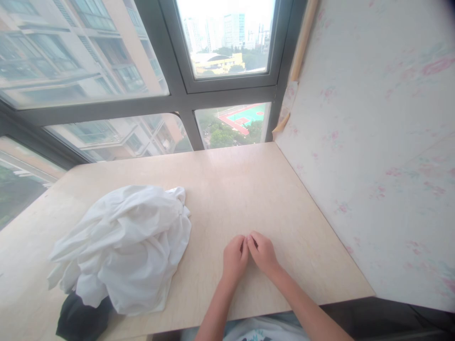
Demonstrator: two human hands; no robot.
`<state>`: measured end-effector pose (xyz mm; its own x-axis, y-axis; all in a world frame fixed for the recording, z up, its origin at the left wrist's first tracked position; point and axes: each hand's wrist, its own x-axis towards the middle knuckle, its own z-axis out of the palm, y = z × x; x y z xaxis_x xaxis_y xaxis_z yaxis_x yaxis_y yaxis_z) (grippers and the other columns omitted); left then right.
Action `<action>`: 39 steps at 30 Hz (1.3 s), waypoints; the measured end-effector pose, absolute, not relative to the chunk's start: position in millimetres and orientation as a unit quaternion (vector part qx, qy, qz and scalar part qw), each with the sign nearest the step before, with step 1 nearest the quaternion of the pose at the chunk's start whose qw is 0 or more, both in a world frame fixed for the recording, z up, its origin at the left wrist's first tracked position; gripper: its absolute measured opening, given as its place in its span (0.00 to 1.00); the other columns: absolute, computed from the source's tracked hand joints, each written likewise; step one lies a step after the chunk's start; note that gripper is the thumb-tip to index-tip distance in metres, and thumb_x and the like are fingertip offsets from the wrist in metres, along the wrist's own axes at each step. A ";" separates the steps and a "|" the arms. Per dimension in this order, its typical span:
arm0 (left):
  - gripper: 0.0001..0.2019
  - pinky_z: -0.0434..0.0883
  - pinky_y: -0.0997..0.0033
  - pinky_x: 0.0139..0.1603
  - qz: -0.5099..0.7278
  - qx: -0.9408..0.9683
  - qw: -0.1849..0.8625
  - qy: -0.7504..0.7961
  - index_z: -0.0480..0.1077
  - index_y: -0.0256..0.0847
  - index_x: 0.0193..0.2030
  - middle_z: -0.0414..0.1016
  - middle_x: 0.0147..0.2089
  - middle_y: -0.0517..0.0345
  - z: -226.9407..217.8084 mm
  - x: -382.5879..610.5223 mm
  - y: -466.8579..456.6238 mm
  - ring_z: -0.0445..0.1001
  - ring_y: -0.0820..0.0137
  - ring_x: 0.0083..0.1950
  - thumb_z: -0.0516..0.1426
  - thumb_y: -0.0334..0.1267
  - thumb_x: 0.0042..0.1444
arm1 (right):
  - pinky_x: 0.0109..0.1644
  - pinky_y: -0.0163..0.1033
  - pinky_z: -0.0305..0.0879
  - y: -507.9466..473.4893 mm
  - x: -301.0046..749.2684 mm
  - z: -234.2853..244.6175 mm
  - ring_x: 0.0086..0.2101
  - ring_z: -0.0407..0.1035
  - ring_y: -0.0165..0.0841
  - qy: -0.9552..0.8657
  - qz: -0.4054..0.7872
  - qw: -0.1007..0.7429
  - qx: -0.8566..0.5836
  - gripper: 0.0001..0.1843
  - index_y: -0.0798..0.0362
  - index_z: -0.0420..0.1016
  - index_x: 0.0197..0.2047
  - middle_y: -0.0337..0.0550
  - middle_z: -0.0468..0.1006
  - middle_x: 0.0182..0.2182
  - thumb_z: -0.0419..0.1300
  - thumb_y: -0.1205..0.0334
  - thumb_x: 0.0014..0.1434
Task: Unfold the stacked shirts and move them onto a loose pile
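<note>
My left hand (234, 257) and my right hand (263, 252) rest together on the pale tabletop (241, 189), near its front edge. Both are curled into loose fists, their thumbs side by side and touching. I see nothing held in either one. To the left of them lies a crumpled heap of white cloth (131, 246), apart from both hands. A black item (83, 318), perhaps fabric, sits partly under the heap's front corner.
Dark-framed windows (227, 87) line the back and left of the surface. A wall with flowered paper (355, 142) bounds the right side, its paper peeling near the window corner. The table's front edge runs just before my body.
</note>
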<state>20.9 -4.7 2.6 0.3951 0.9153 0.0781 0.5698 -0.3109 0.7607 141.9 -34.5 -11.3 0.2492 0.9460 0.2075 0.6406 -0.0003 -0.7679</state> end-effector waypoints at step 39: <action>0.17 0.53 0.71 0.30 0.256 0.765 0.331 0.490 0.57 0.41 0.27 0.64 0.25 0.61 4.2 20.8 -4.6 0.61 0.72 0.28 0.44 0.42 0.67 | 0.30 0.35 0.49 -34.8 142.1 -9.0 0.24 0.58 0.28 -0.579 0.196 0.409 -0.678 0.19 0.52 0.59 0.25 0.37 0.66 0.21 0.46 0.58 0.67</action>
